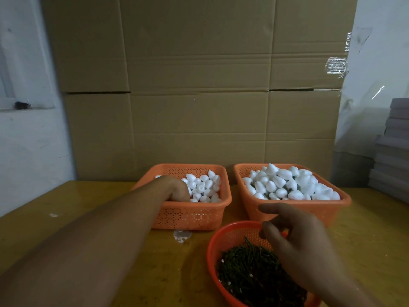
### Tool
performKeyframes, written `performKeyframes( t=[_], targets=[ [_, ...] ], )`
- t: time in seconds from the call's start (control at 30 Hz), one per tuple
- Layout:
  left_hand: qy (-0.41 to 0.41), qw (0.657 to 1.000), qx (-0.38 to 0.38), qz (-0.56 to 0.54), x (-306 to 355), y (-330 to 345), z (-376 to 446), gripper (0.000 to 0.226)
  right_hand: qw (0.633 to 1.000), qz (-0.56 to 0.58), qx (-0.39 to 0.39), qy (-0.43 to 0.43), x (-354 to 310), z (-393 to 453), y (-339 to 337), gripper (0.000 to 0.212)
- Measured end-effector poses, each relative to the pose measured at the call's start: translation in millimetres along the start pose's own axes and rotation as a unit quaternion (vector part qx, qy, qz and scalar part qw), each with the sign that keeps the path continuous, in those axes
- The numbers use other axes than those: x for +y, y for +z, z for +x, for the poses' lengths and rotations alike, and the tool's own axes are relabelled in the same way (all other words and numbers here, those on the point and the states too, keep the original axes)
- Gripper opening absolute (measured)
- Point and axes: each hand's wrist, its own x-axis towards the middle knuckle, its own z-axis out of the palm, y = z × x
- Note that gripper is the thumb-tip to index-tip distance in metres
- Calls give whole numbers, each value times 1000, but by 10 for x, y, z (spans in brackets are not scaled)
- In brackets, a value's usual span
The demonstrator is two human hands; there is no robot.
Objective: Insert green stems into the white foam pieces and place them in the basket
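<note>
Foam pieces (pixel 204 187) fill both orange baskets (pixel 190 214); left fingers hidden, right fingers (pixel 269 209) loosely open.

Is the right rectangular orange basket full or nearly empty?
Full. The right orange basket holds white foam pieces heaped above its rim, higher than the pile in the left orange basket.

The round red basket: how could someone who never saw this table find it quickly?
On the yellow wooden table, two rectangular orange baskets of white foam pieces stand side by side. Nearer the person, under the right hand, sits the round red basket. Only it holds dark green stems.
</note>
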Motion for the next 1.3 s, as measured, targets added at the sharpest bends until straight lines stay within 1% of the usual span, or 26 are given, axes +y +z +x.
performKeyframes(
  t=[0.07, 0.23, 0.27, 0.33, 0.4, 0.43, 0.53, 0.63, 0.73, 0.77, 0.83, 0.9, 1.07, 1.2, 1.3],
  targets=[
    [-4, 999, 29, -40, 4, -3, -11, 48, 1000, -4, -1, -2, -2, 1, 1, 29],
    [32, 983, 110, -141, 31, 10, 1, 27, 1000, -4, -5, -2, -11, -1, 1, 29],
    [41, 976, 129, -171, 40, 8, -8, 27, 1000, -5, -4, -2, -13, -2, 2, 29],
    [59, 960, 177, -206, 57, -10, -56, 34, 1000, -7, -3, 0, -16, -1, 1, 29],
    [77, 947, 228, -212, 76, -23, -103, 41, 1000, -8, -5, 2, -17, 0, 4, 29],
    [85, 939, 255, -214, 92, -23, -125, 40, 1000, -8, -8, 2, -19, -2, 6, 30],
    [112, 908, 337, -222, 142, 3, -222, 30, 1000, -7, -10, 5, -18, -2, 9, 30],
    [158, 871, 412, -214, 176, 72, -350, 20, 1000, -9, -5, 1, -16, -5, 13, 30],
    [210, 838, 462, -201, 206, 173, -463, 25, 1000, -9, -4, 1, -20, -11, 15, 31],
    [223, 829, 472, -200, 216, 206, -502, 26, 1000, -10, -5, 1, -21, -12, 15, 31],
    [250, 809, 490, -205, 237, 264, -586, 21, 1000, -13, -10, 1, -27, -12, 12, 31],
    [269, 797, 500, -206, 264, 313, -670, 18, 1000, -16, -12, 1, -33, -14, 7, 31],
    [315, 769, 509, -225, 362, 479, -906, 25, 999, -35, -20, 6, -53, -13, -12, 30],
    [332, 761, 500, -248, 437, 647, -1064, 41, 996, -88, -28, -2, -76, -44, -18, 25],
    [342, 758, 498, -247, 483, 762, -1162, 44, 984, -165, -64, -3, -102, -63, -32, 18]
  ],
)
